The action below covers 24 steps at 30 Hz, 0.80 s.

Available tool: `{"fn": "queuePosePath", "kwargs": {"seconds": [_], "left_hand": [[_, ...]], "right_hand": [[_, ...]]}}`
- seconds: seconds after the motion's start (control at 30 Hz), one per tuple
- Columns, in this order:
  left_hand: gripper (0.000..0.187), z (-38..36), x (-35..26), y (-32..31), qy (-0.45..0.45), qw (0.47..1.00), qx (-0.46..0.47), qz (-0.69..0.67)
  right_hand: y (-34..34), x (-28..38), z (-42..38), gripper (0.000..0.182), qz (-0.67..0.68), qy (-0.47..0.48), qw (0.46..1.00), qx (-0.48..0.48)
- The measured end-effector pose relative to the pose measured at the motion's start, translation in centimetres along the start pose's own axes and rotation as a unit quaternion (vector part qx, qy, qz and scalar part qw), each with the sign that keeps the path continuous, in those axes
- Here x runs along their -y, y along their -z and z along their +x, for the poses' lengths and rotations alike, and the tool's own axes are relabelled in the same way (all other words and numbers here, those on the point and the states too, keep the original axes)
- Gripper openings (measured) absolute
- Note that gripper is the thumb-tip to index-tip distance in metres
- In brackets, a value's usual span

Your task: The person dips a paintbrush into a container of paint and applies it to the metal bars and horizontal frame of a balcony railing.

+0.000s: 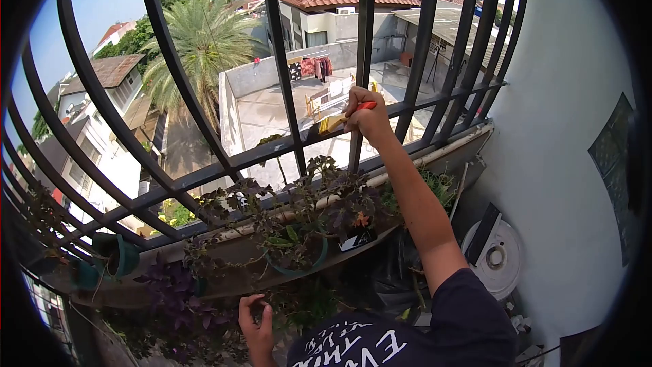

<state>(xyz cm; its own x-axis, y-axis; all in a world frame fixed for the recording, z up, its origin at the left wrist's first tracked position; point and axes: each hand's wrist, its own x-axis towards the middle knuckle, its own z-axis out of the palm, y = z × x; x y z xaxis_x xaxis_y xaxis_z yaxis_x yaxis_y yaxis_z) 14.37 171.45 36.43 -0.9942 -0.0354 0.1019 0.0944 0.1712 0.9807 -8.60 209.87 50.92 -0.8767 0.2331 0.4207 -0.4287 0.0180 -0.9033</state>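
Note:
My right hand [367,115] is closed round the handle of a paintbrush [333,123], whose red handle end sticks out by the fingers. The brush's dark bristles point left and meet the horizontal rail [261,154] of the black metal railing, beside an upright bar. My left hand [256,326] is low in the view, below the plants, with its fingers curled and thumb apart; nothing shows in it.
Potted plants [288,238] line the ledge below the railing, with green pots [117,256] at the left. A round white lid [502,255] and black plastic [390,285] lie at the lower right, by a white wall [550,129]. Houses stand beyond the bars.

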Motion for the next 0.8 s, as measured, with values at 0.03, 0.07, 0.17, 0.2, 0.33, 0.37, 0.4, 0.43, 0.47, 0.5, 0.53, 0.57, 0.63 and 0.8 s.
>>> {"fn": "queuePosePath", "kwargs": {"seconds": [0.03,0.07,0.17,0.2,0.33,0.37,0.4,0.43,0.47,0.5,0.53,0.57,0.63,0.8], "left_hand": [[0.023,0.0,-0.2,-0.2,0.009,1.0,-0.002,-0.003],[0.022,0.0,-0.4,-0.4,0.018,1.0,-0.002,-0.007],[0.022,0.0,-0.1,-0.6,0.006,1.0,0.004,0.001],[0.022,0.1,0.0,-0.7,0.006,1.0,0.007,0.0],[0.022,0.2,-0.2,-0.8,0.004,1.0,0.013,-0.004],[0.022,0.1,-0.3,-0.9,0.004,1.0,0.015,-0.006],[0.022,0.1,-0.3,-1.0,0.004,1.0,0.016,-0.005],[0.022,0.1,-0.3,-1.1,0.004,1.0,0.017,-0.004],[0.022,0.2,-0.3,-1.1,0.003,1.0,0.018,-0.003],[0.022,0.2,-0.2,-1.2,-0.005,1.0,0.022,0.001],[0.022,0.1,-0.1,-1.2,-0.013,1.0,0.024,0.005],[0.022,0.1,0.0,-1.1,-0.02,0.999,0.026,0.01],[0.023,0.0,-0.1,-1.0,-0.013,1.0,0.021,0.008],[0.024,-0.1,-0.2,-1.0,-0.001,1.0,0.012,-0.01]], "right_hand": [[-0.2,-0.7,0.4,0.015,-0.009,0.028,1.0,-0.006],[-0.4,-1.1,0.7,0.015,-0.018,0.055,0.998,-0.013],[-0.4,-1.1,1.3,0.013,0.02,-0.052,0.998,0.036],[-0.4,-0.4,1.4,0.013,0.023,-0.065,0.997,0.036],[0.3,0.5,2.6,0.013,0.048,-0.055,0.996,0.048],[0.0,0.1,2.7,0.013,0.054,-0.045,0.997,0.043],[-0.2,-0.4,2.9,0.013,0.059,-0.034,0.997,0.038],[-0.5,-1.2,2.9,0.013,0.088,-0.072,0.991,0.065],[-0.2,-1.3,2.9,0.014,0.063,-0.087,0.992,0.06],[-0.1,-0.5,2.6,0.016,0.038,-0.102,0.993,0.055],[0.0,0.3,2.5,0.018,0.013,-0.116,0.992,0.052],[0.4,0.9,2.4,0.018,-0.03,-0.116,0.991,0.051],[0.9,1.6,2.2,0.017,-0.065,-0.061,0.995,0.036],[-0.7,1.2,0.7,0.012,-0.013,0.008,1.0,0.021]]}}
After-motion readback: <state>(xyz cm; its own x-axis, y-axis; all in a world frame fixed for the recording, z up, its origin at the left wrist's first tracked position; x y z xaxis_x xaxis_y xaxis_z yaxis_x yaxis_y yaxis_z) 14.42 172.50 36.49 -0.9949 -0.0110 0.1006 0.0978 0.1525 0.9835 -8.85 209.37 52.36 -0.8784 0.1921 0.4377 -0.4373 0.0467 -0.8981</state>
